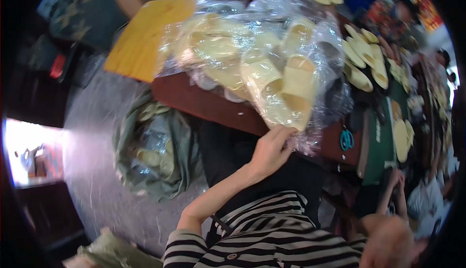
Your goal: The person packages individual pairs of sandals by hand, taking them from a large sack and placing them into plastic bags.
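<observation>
Pinching: left hand (273, 152), thumb and fingers drawn together at the near end of a wrapped slipper pair (297, 81); whether on film alone or on footwear too cannot be told.
Slipper pair: cream, side by side in clear film, reaching over the near edge of the table (204, 102).
Right arm (388, 239): blurred, near right; its grip cannot be told.
Wrapped pile (213, 47): more cream slippers in shiny film, left of and beyond the pair.
Tabletop: dark red.
Board (138, 40): yellow, far left, partly covered by film.
Blue handle loops (346, 140): lying right of the pair.
Loose slippers (361, 52): cream, unwrapped, far right.
Sack (182, 171): grey-green, open, on the floor at left, holding cream slippers and film.
Co-worker's hands (397, 176): right, close together.
</observation>
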Demonstrator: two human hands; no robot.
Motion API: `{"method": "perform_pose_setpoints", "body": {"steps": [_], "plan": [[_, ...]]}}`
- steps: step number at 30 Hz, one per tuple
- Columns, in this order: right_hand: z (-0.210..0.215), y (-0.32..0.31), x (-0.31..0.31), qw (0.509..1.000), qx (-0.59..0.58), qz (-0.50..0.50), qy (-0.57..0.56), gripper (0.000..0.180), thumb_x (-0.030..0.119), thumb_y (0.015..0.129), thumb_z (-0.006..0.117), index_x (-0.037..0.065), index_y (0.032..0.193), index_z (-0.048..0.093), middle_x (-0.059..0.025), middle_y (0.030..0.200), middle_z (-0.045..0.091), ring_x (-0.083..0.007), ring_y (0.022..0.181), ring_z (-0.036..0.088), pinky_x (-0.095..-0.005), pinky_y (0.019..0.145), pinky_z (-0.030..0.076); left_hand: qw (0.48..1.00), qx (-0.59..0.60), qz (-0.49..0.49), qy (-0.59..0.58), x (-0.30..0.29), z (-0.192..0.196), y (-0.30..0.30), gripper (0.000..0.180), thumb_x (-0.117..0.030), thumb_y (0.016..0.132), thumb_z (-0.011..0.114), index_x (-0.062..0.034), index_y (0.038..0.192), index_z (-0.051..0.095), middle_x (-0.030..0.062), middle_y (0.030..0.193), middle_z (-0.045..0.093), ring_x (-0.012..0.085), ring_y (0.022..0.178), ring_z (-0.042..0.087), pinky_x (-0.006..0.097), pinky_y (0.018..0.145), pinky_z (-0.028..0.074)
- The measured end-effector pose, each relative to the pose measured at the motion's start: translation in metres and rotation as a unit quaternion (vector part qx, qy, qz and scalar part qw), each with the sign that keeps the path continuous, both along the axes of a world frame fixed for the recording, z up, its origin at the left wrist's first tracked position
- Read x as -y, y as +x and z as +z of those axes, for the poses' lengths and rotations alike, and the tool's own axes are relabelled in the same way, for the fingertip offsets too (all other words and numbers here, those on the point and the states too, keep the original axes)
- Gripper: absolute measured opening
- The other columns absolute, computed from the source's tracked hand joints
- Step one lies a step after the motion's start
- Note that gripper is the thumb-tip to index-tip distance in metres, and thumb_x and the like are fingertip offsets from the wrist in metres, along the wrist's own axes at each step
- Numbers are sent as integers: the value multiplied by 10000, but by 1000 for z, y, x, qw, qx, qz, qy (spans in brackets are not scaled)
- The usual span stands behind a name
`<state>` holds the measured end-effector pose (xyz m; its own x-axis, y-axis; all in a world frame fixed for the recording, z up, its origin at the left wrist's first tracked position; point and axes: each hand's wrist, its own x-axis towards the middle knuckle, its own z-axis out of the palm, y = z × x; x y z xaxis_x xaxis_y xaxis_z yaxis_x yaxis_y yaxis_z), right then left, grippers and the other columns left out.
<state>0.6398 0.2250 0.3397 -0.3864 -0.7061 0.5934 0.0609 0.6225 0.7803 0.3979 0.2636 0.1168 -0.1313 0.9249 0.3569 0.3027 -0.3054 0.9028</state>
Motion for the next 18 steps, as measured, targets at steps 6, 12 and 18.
{"method": "perform_pose_setpoints", "body": {"steps": [6,12,18], "plan": [[-139,-48,-30,508,223,-212,-804,239,-3,856,565,7,1084,634,-168,1095,640,-317,1005,641,-384,871,522,997,-73,7,13,-8,0,-40,239,-56,780,706,-37,1010,644,113,792,609,297,696,621,378,611,502],[-209,-93,-22,464,211,-166,-844,441,-71,876,467,-3,1310,496,-206,1348,500,-345,1295,465,-403,1077,378,988,-142,11,57,-3,22,-33,247,-67,783,697,-42,1024,652,87,735,595,271,660,612,376,591,504],[-251,-57,-49,443,131,-214,-861,597,-47,891,430,-44,1466,269,-282,1482,307,-398,1403,293,-421,1161,237,963,-264,-32,-43,22,42,8,379,-50,766,657,-60,1141,605,102,764,640,261,673,648,375,574,504]]}}
